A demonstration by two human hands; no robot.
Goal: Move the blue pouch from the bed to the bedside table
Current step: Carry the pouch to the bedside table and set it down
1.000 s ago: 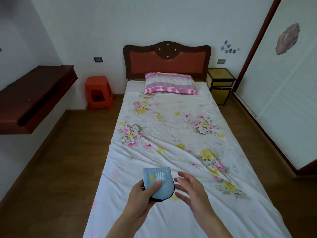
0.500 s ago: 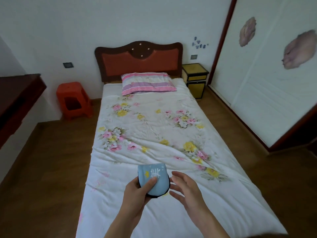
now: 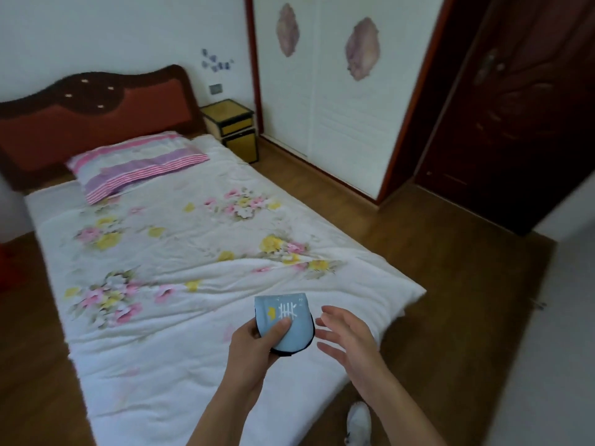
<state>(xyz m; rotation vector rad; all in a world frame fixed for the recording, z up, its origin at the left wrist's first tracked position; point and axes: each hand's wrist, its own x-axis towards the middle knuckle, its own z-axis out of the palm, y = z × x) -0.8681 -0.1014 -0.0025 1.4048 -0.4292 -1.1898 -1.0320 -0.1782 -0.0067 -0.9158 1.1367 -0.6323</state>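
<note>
Pinching the blue pouch point(image 3: 286, 323) firmly, the left hand point(image 3: 254, 349) should carry it to the bedside table point(image 3: 230, 112); right hand point(image 3: 347, 336) is open, empty.

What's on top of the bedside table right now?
Nothing shows on the bedside table; its yellow top looks bare. The blue pouch sits in the left hand.

Blue pouch point(image 3: 291, 320) gripped in the left hand point(image 3: 254, 346) above the bed point(image 3: 180, 252), thumb pressed on its face, right hand point(image 3: 349, 338) held spread just beside it, not touching, yellow table point(image 3: 230, 123) seen by the headboard point(image 3: 93, 120), well apart.
</note>
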